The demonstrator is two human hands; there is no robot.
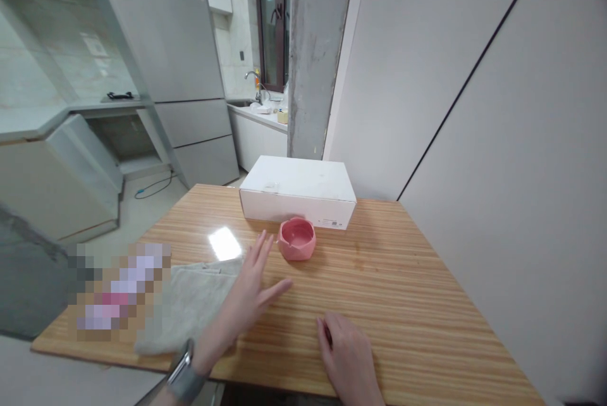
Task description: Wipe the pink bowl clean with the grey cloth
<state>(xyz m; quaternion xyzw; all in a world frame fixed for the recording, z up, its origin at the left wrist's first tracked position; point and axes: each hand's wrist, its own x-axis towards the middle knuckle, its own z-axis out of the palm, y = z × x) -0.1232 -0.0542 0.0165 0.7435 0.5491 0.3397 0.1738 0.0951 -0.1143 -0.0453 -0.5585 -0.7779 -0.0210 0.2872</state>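
My left hand (249,291) is open, thumb and fingers spread, above the table just in front of a pink faceted ashtray (297,248) with a notched rim. Fingertips and ashtray look close but apart. Under and beside my left forearm lies a folded grey-green cloth (190,305). A watch is on that wrist. My right hand (349,352) rests at the table's near edge with its fingers curled in, and nothing shows in it.
A white cardboard box (296,203) stands right behind the ashtray. On the wooden table (403,292), a blurred-out purple and pink item (126,289) lies far left. A white wall (497,159) borders the right; a fridge (190,64) stands beyond.
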